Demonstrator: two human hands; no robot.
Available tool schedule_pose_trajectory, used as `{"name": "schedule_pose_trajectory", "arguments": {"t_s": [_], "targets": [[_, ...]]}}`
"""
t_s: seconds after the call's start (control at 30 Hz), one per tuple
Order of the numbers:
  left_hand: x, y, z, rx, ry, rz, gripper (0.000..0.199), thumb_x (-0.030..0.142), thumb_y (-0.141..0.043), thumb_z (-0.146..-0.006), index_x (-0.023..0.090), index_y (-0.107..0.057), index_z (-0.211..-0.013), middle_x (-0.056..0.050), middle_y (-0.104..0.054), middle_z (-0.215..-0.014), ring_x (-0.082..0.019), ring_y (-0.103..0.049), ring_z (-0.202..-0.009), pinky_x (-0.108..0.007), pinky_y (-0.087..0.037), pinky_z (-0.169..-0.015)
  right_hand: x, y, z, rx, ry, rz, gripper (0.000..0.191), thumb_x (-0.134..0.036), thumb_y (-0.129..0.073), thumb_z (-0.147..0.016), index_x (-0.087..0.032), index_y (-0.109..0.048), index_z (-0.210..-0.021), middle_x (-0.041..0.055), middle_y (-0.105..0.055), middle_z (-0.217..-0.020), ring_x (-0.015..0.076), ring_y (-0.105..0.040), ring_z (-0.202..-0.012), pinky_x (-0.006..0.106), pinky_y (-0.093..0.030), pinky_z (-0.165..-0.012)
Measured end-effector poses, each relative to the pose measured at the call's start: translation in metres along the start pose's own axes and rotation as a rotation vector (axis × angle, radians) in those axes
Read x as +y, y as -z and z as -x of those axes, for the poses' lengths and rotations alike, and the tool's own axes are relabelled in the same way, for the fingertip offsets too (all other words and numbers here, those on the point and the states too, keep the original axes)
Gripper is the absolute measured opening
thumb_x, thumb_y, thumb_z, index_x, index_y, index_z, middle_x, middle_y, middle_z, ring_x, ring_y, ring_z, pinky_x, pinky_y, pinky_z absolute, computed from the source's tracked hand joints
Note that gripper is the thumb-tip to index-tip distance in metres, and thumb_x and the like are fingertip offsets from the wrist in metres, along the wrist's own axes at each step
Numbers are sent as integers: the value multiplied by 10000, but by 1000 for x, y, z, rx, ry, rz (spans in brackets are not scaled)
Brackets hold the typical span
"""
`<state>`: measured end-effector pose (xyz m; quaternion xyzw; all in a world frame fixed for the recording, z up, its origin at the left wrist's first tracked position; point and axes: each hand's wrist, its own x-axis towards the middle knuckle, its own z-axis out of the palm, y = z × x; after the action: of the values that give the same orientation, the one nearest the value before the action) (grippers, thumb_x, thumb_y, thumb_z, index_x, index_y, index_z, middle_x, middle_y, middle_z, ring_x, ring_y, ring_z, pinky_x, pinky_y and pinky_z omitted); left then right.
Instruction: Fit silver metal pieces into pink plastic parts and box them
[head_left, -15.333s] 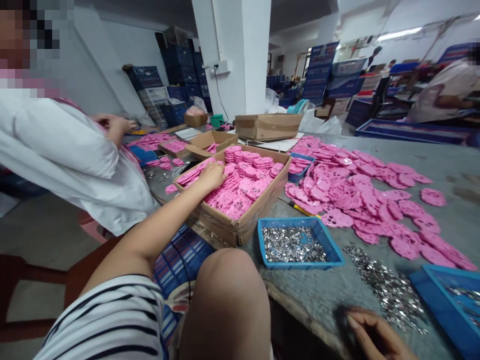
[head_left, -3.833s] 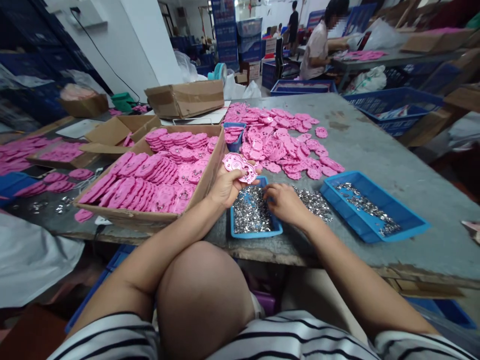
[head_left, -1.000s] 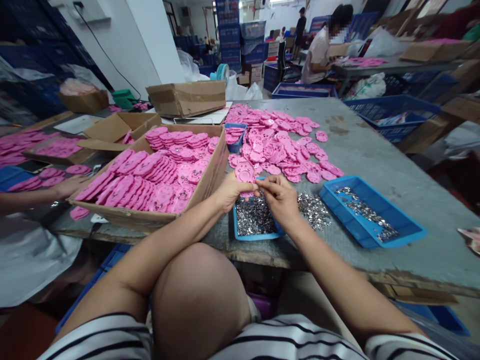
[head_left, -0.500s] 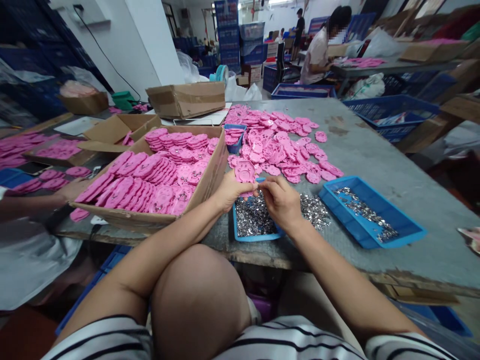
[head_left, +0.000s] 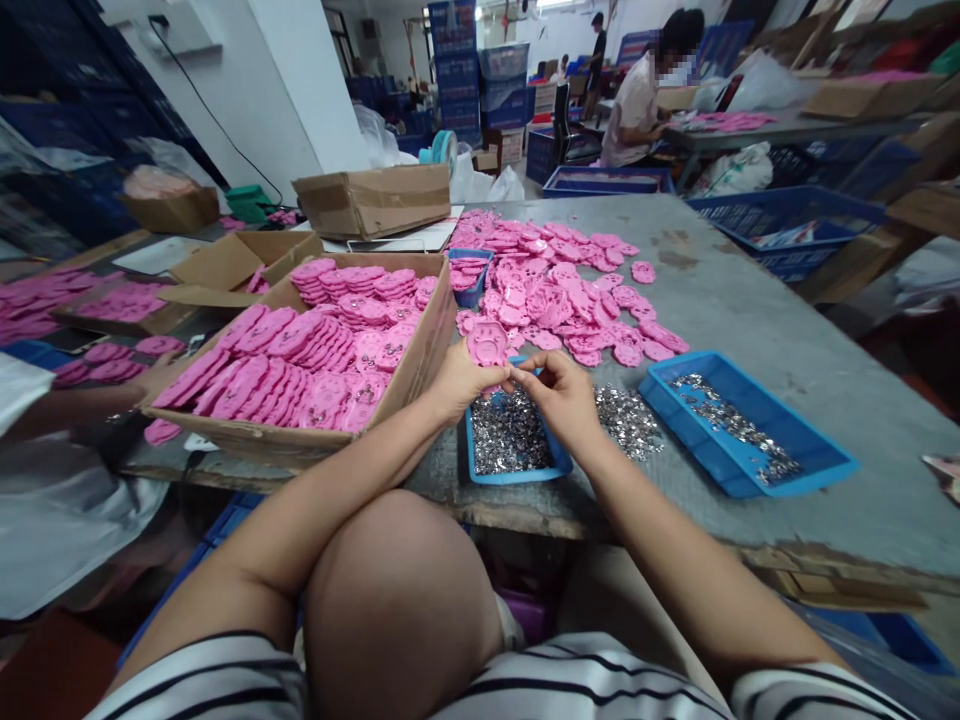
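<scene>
A pink plastic piece (head_left: 487, 343) with a raised ring is held upright by my left hand (head_left: 459, 383), the thumb across its lower edge. My right hand (head_left: 564, 400) meets that edge with thumb and forefinger pinched together; whatever sits between those fingertips is too small to make out. Both hands are over a blue tray (head_left: 517, 478) filled with small shiny metal parts (head_left: 510, 432). More metal parts lie loose on the table just right of this tray. Behind my hands spreads a heap of similar pink pieces (head_left: 559, 295).
At left stands a cardboard box (head_left: 424, 350) packed with rows of pink pieces. A second blue tray (head_left: 806, 455) with scattered metal parts is to the right on the grey table (head_left: 757, 340). Another person's arm (head_left: 82, 410) reaches in at far left; a seated person (head_left: 634, 110) works farther back.
My right hand has shifted slightly left, its fingertips closer against the lower edge of the pink piece. At far left, the other person's arm and sleeve have moved.
</scene>
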<state>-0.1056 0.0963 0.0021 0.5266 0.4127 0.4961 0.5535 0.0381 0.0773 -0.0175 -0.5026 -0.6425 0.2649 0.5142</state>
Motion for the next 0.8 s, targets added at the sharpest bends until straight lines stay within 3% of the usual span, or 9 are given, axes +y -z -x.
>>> {"name": "schedule_pose_trajectory", "arguments": {"t_s": [0.13,0.27,0.37,0.43,0.57,0.8], "targets": [[1,0,1,-55,57,20,377,197,-779,-543,151,-517,-811,1,-639,-574,-145,-608,-480,-199,-381,-396,-3,0,-1,30,102,63,121,-232,-603,-756,-199,-564,-647,9,-576,-707,133,-486,-635,271,-400,-610],[1,1,2,-195,117,185,480,371,-790,-613,153,-497,-924,-30,-669,-683,-158,-629,-482,-207,-405,-361,1,2,-5,-1,-5,-112,129,-256,-575,-786,-198,-553,-672,1,-563,-678,134,-498,-627,284,-412,-615],[-1,1,0,-317,167,275,547,608,-605,-756,140,-523,-1027,-77,-681,-742,-186,-656,-534,-218,-404,-343,1,6,-8,-30,-82,-243,133,-273,-597,-778,-199,-562,-673,0,-564,-691,134,-509,-637,304,-433,-647],[-3,1,-1,-369,180,303,629,694,-456,-808,136,-543,-1084,-102,-683,-759,-218,-682,-614,-223,-406,-350,-1,9,-10,-43,-47,-216,121,-241,-619,-752,-200,-577,-646,25,-587,-789,161,-554,-770,340,-448,-759],[-4,0,-1,-372,155,320,682,728,-354,-833,165,-551,-1163,-116,-693,-815,-256,-696,-779,-232,-440,-432,-9,12,-9,-113,-39,-111,138,-207,-631,-733,-198,-592,-601,62,-570,-955,206,-543,-977,401,-417,-914],[-1,-1,1,-407,137,301,751,787,-385,-772,175,-546,-1177,-111,-686,-822,-279,-676,-846,-252,-448,-486,-16,10,-9,-219,-59,-23,204,-180,-595,-761,-189,-572,-558,63,-539,-920,215,-530,-977,415,-408,-921]]}}
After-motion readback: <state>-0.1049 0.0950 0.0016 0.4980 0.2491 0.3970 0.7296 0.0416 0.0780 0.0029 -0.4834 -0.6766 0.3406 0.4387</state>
